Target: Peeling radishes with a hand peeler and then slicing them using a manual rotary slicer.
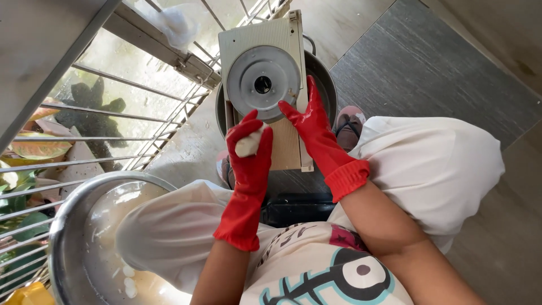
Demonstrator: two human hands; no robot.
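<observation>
Both my hands wear red rubber gloves. My left hand (249, 148) is closed around a pale white peeled piece of root (248, 144), held against the board of a flat beige slicer (287, 148). My right hand (309, 116) lies with fingers stretched out on the slicer, its fingertips touching the edge of the round grey metal disc (262, 83). The slicer rests across a dark round pot (323, 76) on the floor in front of me.
A large steel bowl (70, 217) with water and several white pieces stands at my left. A metal window grille (124, 107) with plants beyond runs along the left. My white-clothed knees (435, 164) flank the slicer, and a dark low stool (296, 208) is under me.
</observation>
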